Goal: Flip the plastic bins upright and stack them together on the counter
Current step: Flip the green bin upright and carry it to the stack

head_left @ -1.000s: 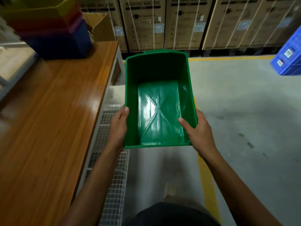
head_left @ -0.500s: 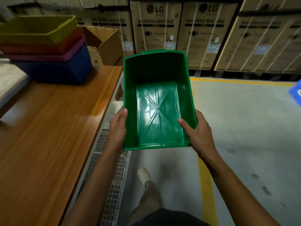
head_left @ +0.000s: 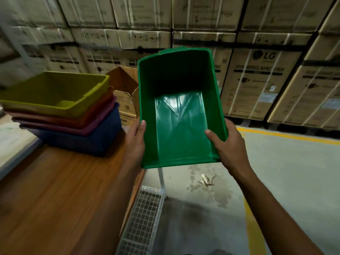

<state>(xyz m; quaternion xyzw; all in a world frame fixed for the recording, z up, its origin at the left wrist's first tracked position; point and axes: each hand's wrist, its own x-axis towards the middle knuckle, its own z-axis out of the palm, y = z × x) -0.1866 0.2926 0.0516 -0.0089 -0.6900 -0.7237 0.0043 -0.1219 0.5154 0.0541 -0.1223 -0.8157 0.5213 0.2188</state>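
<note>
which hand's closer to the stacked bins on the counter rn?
Left. The left hand grips the left wall of the green bin, just right of the stack; the right hand grips the opposite wall, farther away.

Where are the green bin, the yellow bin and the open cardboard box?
green bin (head_left: 181, 133), head view, on its inside floor.
yellow bin (head_left: 55, 89), head view, on its inner wall, top of the stack.
cardboard box (head_left: 125, 80), head view, on its open inner flap.
</note>
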